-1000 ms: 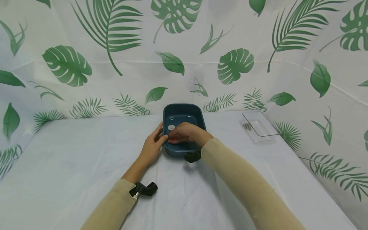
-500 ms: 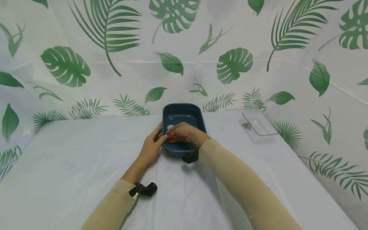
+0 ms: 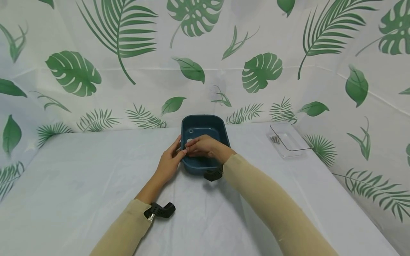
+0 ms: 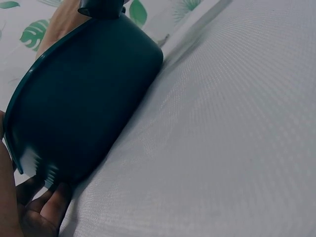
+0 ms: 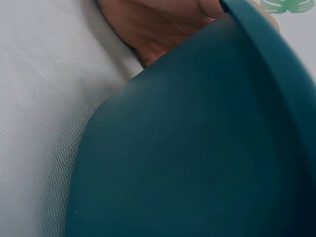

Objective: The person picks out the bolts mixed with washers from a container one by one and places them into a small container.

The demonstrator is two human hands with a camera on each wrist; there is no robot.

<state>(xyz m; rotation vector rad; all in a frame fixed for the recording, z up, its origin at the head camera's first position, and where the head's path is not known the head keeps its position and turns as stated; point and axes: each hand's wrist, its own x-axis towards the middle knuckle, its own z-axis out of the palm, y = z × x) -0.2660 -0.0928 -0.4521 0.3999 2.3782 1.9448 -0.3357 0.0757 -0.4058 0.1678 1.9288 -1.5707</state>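
Note:
A dark teal rectangular tub stands on the white cloth, its open side up. My left hand holds its left side, thumb at the rim and fingers along the outer wall. In the left wrist view, those fingertips lie against the outside of the tub. My right hand reaches inside, its fingertips pinching a small thin light-coloured piece near the left inner wall; its kind is too small to tell. Beside those fingertips a pale round disc shows on the tub floor, partly covered.
At the right edge of the table lies a shallow clear tray with several small metal pieces in it. A bent thin metal rod lies across the tray. A leaf-print curtain hangs close behind the tub.
My right fingertips have shifted slightly up and left, covering part of the disc that showed fully a second ago. The small light piece now shows at them. My left hand and the tub stay put.

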